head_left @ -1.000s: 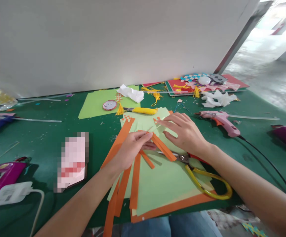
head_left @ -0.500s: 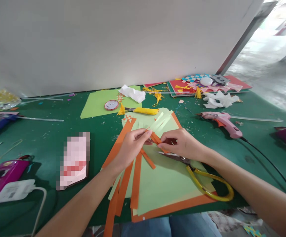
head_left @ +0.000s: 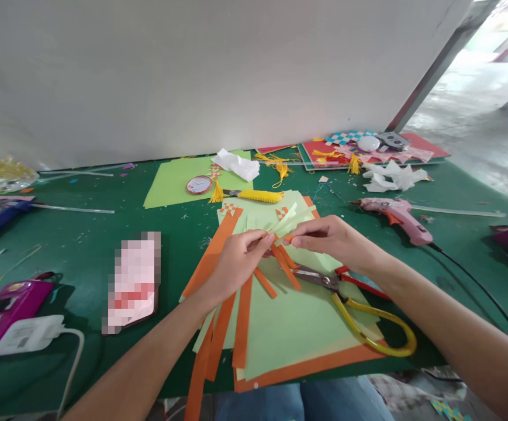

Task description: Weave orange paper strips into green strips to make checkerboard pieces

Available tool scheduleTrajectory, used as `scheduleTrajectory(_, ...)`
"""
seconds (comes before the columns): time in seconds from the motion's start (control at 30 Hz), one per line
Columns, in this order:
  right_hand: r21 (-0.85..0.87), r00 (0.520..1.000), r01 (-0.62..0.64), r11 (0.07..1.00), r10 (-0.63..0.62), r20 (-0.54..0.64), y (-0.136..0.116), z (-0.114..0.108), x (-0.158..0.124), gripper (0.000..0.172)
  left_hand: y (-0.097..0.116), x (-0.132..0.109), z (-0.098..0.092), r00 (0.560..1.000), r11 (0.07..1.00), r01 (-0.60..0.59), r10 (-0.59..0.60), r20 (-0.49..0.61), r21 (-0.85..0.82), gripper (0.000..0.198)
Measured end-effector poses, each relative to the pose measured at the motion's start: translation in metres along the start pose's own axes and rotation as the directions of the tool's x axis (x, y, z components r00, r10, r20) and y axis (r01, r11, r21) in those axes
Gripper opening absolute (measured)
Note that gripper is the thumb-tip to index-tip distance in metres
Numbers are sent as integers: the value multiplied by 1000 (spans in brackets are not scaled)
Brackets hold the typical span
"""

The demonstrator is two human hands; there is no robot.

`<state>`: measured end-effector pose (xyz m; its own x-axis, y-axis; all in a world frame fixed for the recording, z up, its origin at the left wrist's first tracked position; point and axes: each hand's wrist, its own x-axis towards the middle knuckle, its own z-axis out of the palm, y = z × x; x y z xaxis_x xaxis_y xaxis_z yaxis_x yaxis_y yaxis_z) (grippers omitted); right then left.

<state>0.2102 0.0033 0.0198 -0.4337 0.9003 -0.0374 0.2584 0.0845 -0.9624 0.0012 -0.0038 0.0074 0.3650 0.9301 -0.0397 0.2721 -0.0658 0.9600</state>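
My left hand pinches a small bundle of woven paper strips, with pale green strips fanning up to the right and orange strips hanging below. Facing it, my right hand grips an orange strip end between thumb and forefinger. The crossing of the strips is partly hidden by my fingers. Under both hands lie stacked light green sheets with orange paper showing at the edges. Scissors with one yellow and one red handle rest on the stack below my right hand. Loose long orange strips lie to the left.
A yellow utility knife lies behind the stack. Right of it is a pink glue gun with a trailing cord. A phone, a purple power strip and a blue glue gun are at the left. A wall stands behind.
My right hand has moved up and slightly right, bringing the orange strip end with it. More orange strips now hang below the fingers, and the red scissor handle has come into view.
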Motion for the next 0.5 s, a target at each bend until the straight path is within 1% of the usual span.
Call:
scheduleTrajectory(0.1,14,996,90,996,-89,-23,1,-1,-1,24,0,0,0,1000,997,1,-1,3,77,38)
scheduleTrajectory(0.17,15,991,127,992,-126,-48,2,-2,-1,20,0,0,0,1000,993,6,-9,23,116,38)
scheduleTrajectory(0.3,8,984,139,990,-137,-114,5,-2,0,19,1,0,-1,999,992,3,-10,52,129,35)
scheduleTrajectory(0.4,-2,984,139,990,-138,-116,4,-2,0,20,1,0,0,999,990,-1,-5,41,140,32)
scheduleTrajectory(0.5,-33,978,162,986,-165,-126,1,-1,0,18,1,-1,1,1000,986,-12,7,26,169,31)
